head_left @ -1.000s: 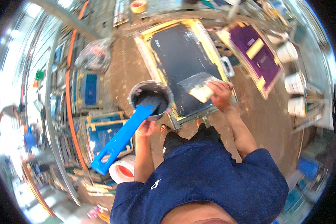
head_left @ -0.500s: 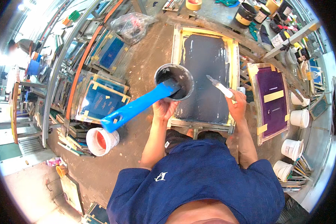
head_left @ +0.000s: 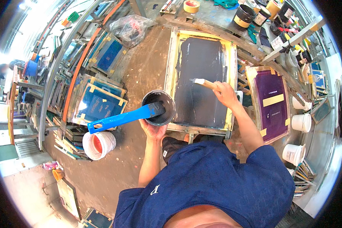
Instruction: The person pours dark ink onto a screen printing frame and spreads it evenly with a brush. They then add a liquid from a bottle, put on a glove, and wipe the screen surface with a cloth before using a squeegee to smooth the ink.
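Observation:
Low on the palm of my left hand (head_left: 153, 129) sits a round black pot (head_left: 170, 99), tipped so its dark inside shows. A tool with a long blue handle (head_left: 121, 118) leans in the pot, its flat dark end inside and its handle sticking out to the left. In my right hand (head_left: 226, 95), the fingers close round a thin brush (head_left: 206, 83) with a light wooden handle. Its whitish tip points left, over or against the dark middle of a printing screen (head_left: 201, 110); contact is unclear. Yellow tape borders that screen inside its frame.
A purple screen (head_left: 271, 85) leans at the right near white buckets (head_left: 301, 122). Blue screens (head_left: 100, 100) stack at the left, beside a white bucket with red inside (head_left: 109, 140). Paint pots (head_left: 243, 19) and a tape roll (head_left: 191, 6) stand at the far side.
My left hand has lowered the pot and moved it left. The right hand has moved forward and left, and its brush has swung to point left.

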Tool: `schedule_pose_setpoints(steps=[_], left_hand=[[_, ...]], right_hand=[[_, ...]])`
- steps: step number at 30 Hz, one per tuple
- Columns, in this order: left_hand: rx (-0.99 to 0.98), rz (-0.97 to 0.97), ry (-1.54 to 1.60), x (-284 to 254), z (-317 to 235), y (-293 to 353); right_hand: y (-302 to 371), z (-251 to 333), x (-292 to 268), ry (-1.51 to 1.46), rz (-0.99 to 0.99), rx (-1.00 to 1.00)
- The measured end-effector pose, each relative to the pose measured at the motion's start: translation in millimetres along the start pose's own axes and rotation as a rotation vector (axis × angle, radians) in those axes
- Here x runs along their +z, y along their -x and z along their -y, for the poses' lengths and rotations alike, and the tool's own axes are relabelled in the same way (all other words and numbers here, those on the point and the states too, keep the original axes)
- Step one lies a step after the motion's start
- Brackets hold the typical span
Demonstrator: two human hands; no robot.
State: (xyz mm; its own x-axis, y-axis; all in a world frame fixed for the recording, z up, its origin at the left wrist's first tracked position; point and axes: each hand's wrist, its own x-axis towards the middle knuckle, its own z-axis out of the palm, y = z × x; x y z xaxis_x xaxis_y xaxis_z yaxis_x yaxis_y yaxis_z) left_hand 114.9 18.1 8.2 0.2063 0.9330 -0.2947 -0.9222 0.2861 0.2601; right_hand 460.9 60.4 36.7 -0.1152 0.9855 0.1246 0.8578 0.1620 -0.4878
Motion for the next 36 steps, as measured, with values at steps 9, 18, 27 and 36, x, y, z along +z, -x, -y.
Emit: schedule_pose_setpoints(steps=[9, 18, 27, 36], left_hand=[[0.078, -0.096, -0.058, -24.3, -1.1, 21.1], [0.111, -0.147, -0.122, -36.4, -13.4, 49.0], [0.114, -0.218, -0.042, -58.9, -25.5, 28.1], [0.078, -0.067, 0.017, -47.3, -11.7, -63.4]], right_hand=[[-130.1, -50.9, 15.1, 0.137, -0.032, -0.102], [-292.9, -102.5, 72.2, 0.385, -0.063, -0.220], [-241.9, -98.8, 91.6, 0.141, -0.083, -0.452], [-133.5, -69.3, 59.2, 0.134, 0.138, -0.506]])
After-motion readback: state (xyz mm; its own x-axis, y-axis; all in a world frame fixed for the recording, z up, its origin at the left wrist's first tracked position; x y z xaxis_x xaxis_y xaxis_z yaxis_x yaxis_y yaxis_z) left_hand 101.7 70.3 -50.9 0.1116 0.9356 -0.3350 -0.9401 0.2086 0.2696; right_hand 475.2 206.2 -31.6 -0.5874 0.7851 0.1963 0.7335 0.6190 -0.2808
